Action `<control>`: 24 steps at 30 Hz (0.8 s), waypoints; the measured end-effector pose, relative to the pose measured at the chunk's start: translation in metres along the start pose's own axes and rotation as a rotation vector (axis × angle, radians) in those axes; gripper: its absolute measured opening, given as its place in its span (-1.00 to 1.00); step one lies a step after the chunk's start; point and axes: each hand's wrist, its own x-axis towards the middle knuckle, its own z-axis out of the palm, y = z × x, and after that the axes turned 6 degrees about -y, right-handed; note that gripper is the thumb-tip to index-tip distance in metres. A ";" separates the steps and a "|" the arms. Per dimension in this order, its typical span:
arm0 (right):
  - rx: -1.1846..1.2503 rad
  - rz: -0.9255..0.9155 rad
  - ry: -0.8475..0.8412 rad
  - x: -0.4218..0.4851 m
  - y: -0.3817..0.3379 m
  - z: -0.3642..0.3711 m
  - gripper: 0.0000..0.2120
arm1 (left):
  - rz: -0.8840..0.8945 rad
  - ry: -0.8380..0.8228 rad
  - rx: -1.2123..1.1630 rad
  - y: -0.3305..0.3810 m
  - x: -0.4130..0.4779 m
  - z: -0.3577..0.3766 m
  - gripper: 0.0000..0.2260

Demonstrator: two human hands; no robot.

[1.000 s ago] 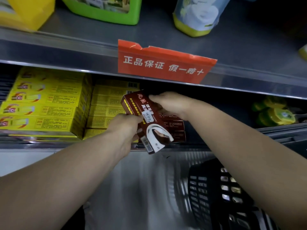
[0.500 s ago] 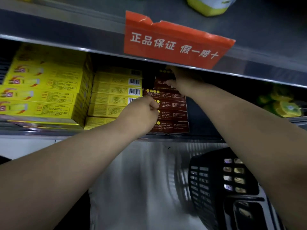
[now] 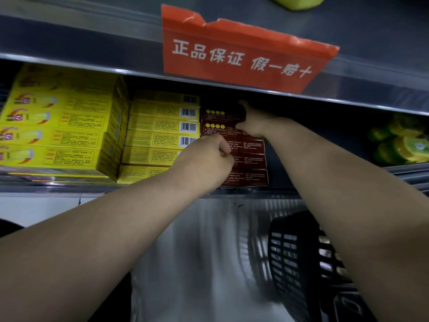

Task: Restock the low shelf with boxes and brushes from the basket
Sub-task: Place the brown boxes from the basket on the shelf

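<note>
Head view: my right hand [image 3: 251,123] is up at the top box [image 3: 220,116] of the brown stack [image 3: 248,162] on the low shelf [image 3: 69,188]. The thumb is on the fronts and the fingers are lost in shadow, so gripping or just pressing, I can't tell. My left hand [image 3: 209,159] is curled in a fist, holding nothing, knuckles at the stack's face. Yellow boxes [image 3: 160,138] sit tight alongside, and the basket [image 3: 290,252] is low right. Best move, I reckon: slide the top box fully back, square it with those below, and brace with the left.
</note>
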 end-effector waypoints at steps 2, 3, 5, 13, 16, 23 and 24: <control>0.054 0.107 -0.057 -0.005 0.015 -0.002 -0.66 | -0.001 -0.007 0.007 0.002 -0.001 0.000 -0.82; 0.136 0.143 -0.107 -0.008 0.020 0.000 -0.70 | -0.004 -0.011 0.006 0.003 -0.002 0.000 -0.82; 0.316 0.170 -0.185 -0.015 0.024 0.007 -0.72 | -0.001 -0.017 0.000 0.007 -0.005 0.001 -0.83; 0.211 0.158 -0.098 -0.062 0.013 -0.029 -0.74 | 0.124 -0.039 0.013 0.038 -0.027 0.014 -0.84; 0.340 0.066 -0.016 -0.116 0.013 -0.056 -0.69 | 0.260 -0.052 0.064 0.060 -0.043 0.026 -0.83; 0.810 -0.141 0.268 -0.273 0.069 -0.055 -0.82 | 0.709 -0.121 0.384 0.106 -0.078 0.075 -0.74; 0.844 -0.120 0.298 -0.287 0.081 -0.049 -0.83 | 0.746 -0.160 0.437 0.109 -0.082 0.082 -0.74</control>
